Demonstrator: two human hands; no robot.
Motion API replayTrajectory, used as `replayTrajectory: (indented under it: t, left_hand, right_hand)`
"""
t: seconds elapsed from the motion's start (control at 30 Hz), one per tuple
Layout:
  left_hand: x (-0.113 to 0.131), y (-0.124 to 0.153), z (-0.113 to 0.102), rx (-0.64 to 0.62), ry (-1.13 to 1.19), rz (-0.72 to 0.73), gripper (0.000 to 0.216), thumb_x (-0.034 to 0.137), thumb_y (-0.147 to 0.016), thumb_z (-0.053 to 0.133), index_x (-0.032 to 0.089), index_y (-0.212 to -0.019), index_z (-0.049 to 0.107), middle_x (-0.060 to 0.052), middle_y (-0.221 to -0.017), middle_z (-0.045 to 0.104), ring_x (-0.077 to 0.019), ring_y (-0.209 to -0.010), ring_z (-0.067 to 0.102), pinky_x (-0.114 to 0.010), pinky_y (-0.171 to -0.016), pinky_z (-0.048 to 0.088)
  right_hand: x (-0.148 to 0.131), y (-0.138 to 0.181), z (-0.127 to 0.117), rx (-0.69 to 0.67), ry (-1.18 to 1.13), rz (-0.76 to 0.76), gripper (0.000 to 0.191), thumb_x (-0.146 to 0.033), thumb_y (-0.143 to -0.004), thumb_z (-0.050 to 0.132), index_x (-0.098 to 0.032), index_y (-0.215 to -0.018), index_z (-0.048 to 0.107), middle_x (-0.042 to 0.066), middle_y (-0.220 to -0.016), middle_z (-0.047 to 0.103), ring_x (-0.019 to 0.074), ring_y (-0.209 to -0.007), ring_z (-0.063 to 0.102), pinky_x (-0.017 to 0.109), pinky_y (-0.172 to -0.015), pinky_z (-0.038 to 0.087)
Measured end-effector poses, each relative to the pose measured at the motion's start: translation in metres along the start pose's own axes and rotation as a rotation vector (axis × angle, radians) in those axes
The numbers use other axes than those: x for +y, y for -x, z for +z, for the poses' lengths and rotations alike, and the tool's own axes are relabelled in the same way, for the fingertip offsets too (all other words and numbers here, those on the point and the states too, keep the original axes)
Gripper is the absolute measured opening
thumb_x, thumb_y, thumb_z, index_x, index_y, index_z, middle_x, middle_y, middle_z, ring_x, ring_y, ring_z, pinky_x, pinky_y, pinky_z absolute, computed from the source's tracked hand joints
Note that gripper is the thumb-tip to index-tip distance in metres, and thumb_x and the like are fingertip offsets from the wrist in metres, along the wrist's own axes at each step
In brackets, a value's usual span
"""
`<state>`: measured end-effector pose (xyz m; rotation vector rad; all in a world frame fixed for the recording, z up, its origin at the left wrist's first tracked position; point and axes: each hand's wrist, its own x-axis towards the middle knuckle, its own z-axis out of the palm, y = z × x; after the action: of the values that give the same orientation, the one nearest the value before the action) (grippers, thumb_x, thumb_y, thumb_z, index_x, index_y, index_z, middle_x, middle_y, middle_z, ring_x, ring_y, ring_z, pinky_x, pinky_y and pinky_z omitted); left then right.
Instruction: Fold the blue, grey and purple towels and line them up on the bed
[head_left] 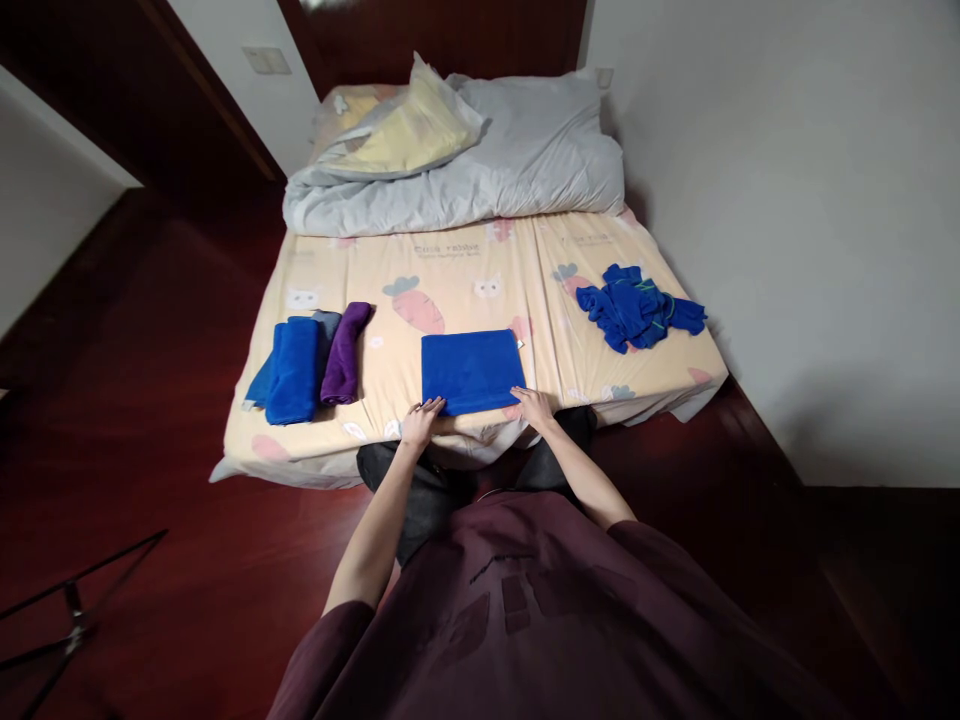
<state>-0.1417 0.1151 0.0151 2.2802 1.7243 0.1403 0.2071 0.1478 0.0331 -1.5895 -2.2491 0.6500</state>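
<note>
A blue towel (470, 369) lies folded into a flat rectangle on the bed (465, 270), close to its near edge. My left hand (421, 421) rests at the towel's near left corner, fingers stretched onto the cloth. My right hand (533, 405) lies at the near right corner, fingers flat on the edge. Neither hand lifts the towel.
To the left lie rolled towels: a blue one (293, 370) and a purple one (345, 353), with grey cloth between them. A heap of crumpled blue cloths (637, 308) sits at the right. A grey duvet (480, 165) and pillow fill the far end. A tripod leg (75, 610) stands on the dark floor.
</note>
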Motion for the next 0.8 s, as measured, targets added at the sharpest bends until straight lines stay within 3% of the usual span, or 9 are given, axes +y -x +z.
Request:
replayTrajectory:
  t: [0.3, 0.53, 0.67, 0.8]
  left_hand:
    - [-0.003, 0.011, -0.004, 0.022, 0.079, 0.010, 0.060, 0.005, -0.095, 0.044, 0.023, -0.148, 0.062, -0.011, -0.156, 0.056, -0.0296, -0.144, 0.055, -0.049, -0.125, 0.039]
    - [0.000, 0.023, 0.001, 0.045, 0.184, -0.022, 0.066, 0.002, -0.087, 0.051, 0.026, -0.147, 0.063, -0.006, -0.155, 0.058, -0.0256, -0.148, 0.051, -0.042, -0.125, 0.039]
    - [-0.003, 0.025, 0.004, 0.112, 0.333, -0.154, 0.076, 0.000, -0.076, 0.056, 0.025, -0.148, 0.064, -0.005, -0.149, 0.064, -0.0254, -0.142, 0.058, -0.040, -0.123, 0.044]
    - [-0.009, 0.023, 0.002, 0.198, 0.539, -0.261, 0.069, 0.006, -0.074, 0.052, 0.023, -0.138, 0.072, -0.006, -0.132, 0.075, -0.0276, -0.130, 0.067, -0.045, -0.117, 0.050]
  right_hand:
    - [0.003, 0.010, -0.015, -0.041, -0.071, -0.012, 0.066, 0.006, -0.081, 0.054, -0.026, -0.135, 0.074, 0.002, -0.142, 0.068, 0.0219, -0.136, 0.064, 0.037, -0.120, 0.049]
    - [0.002, 0.019, -0.010, -0.045, -0.040, -0.028, 0.063, 0.006, -0.082, 0.054, -0.024, -0.133, 0.075, 0.002, -0.142, 0.068, 0.0207, -0.136, 0.063, 0.036, -0.119, 0.049]
    - [0.004, 0.018, -0.004, -0.030, -0.042, 0.000, 0.064, 0.007, -0.081, 0.056, -0.027, -0.131, 0.076, 0.001, -0.141, 0.069, 0.0188, -0.136, 0.064, 0.033, -0.120, 0.048]
    - [0.012, 0.013, 0.000, 0.027, -0.110, 0.114, 0.056, 0.001, -0.084, 0.058, -0.028, -0.128, 0.078, 0.001, -0.134, 0.074, 0.0215, -0.126, 0.071, 0.036, -0.113, 0.054]
